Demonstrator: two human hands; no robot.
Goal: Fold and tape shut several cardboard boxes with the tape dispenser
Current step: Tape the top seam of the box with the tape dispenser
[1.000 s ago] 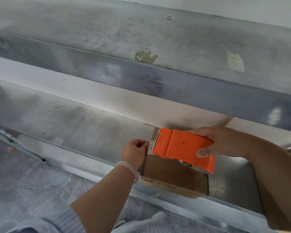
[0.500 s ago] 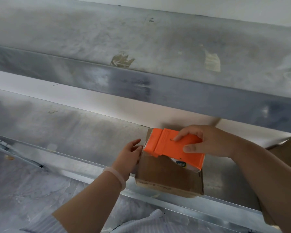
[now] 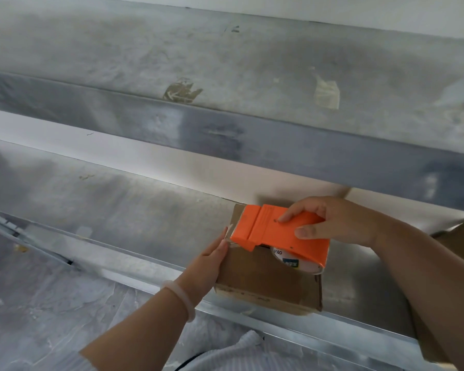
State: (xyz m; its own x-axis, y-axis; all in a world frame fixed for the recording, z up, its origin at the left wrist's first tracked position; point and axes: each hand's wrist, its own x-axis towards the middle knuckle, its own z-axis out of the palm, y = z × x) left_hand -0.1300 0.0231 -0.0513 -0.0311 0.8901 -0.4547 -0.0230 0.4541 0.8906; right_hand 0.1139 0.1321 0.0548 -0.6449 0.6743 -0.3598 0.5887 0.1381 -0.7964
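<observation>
Orange plastic tape dispenser [image 3: 279,234], clamped in the right hand's [image 3: 332,223] grip atop the small brown cardboard box [image 3: 265,287] at the grey metal surface's [image 3: 145,223] near edge, could drag the box askew if the flat, straight-fingered left hand [image 3: 212,261] slips.

We see two steel tiers: a scuffed lower shelf [image 3: 118,210] and an upper shelf [image 3: 145,54] with a darker front lip [image 3: 225,140]. Upper shelf carries a brown tape scrap [image 3: 182,91] and a pale tape scrap [image 3: 327,92], well apart. White wall strip [image 3: 118,153] between tiers. Crinkled plastic sheeting [image 3: 51,303] lower left, striped fabric [image 3: 239,354] at bottom edge.
</observation>
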